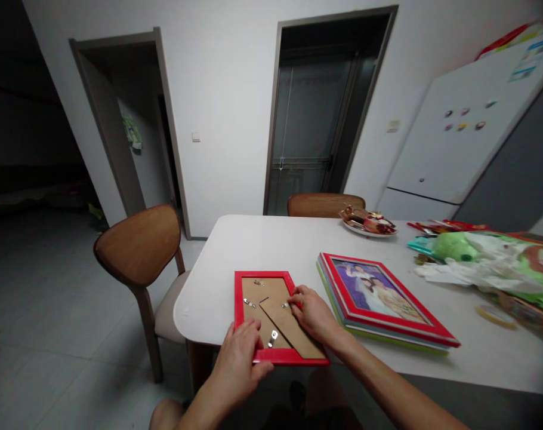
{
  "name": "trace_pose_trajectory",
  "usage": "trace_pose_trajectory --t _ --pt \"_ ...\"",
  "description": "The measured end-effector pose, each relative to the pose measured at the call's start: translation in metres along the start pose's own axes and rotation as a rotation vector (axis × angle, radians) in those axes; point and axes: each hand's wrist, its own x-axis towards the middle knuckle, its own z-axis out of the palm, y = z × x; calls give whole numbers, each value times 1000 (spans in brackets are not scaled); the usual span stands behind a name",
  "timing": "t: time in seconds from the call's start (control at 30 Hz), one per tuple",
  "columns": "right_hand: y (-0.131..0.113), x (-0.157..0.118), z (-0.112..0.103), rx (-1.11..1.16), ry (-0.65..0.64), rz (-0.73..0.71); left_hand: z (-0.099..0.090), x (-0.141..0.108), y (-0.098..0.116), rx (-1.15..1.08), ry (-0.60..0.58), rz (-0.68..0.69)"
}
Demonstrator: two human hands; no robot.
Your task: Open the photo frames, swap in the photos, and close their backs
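A red picture frame [239, 298] lies back side up at the near edge of the white table, its brown backing board [271, 292] facing up with a stand leg on it. Small metal clips, such as the one near the bottom [272, 339], sit around the board's edges. My left hand [241, 352] grips the frame's near left corner, thumb along the front edge. At the right side, the bent fingers of my right hand [311, 310] pinch at another metal clip [284, 305], partly hidden by the fingertips.
Right of the frame is a stack of picture frames [437, 328], a red one with a photo on top. Beyond are a plate of items [370, 230], a green plush toy [453, 246] with plastic wrapping, and a tape roll [496, 316]. Wooden chairs [139, 245] stand left and behind.
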Motion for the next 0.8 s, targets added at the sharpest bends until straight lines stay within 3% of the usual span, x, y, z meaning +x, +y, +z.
trace_pose_trajectory --t 0.17,0.3,0.47,0.53,0.8 --pt "4 -12 -3 21 -3 -67 1 -1 -1 -28 10 6" --pt "-8 -21 -4 -33 59 -99 1 -1 -3 -49 9 7" --pt "-40 -38 -7 83 -64 -413 -5 0 -6 -55 -8 -14" --pt "-48 -44 -10 104 -99 -474 -7 1 -6 -67 -14 -13" --pt "-50 -50 -14 124 -106 -466 -6 1 -8 -109 11 -3"
